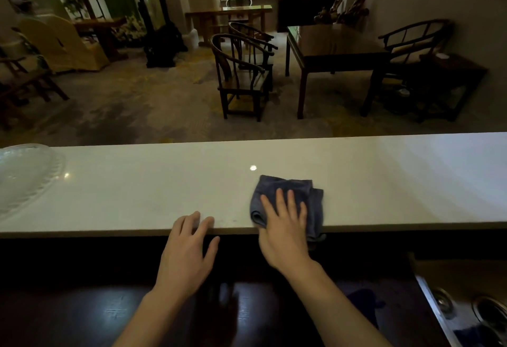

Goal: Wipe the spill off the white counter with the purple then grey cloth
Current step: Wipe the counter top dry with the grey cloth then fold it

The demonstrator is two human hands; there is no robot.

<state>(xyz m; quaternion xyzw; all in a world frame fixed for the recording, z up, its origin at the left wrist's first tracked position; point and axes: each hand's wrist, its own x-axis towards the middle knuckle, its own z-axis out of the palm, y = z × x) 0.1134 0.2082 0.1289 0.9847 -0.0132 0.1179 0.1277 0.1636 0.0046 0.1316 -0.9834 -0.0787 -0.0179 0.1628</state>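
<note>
A folded bluish-grey cloth (pixel 295 186) lies on the white counter (pixel 137 187), near its front edge, with one corner hanging over the edge. My right hand (pixel 284 226) lies flat on top of it, fingers spread and pressing down. To the left, my left hand (pixel 188 248) rests its fingertips on the counter's front edge and holds nothing. Faint small marks (pixel 229 221) show on the counter between the two hands. A dark blue-purple cloth (pixel 363 298) lies on the dark lower surface, right of my right forearm.
A clear glass dish (pixel 24 176) stands at the counter's far left. A dark wooden worktop (pixel 96 313) lies below the counter. Metal fittings (pixel 466 311) sit at the lower right. Beyond the counter are wooden chairs (pixel 241 72) and a dark table (pixel 332 44).
</note>
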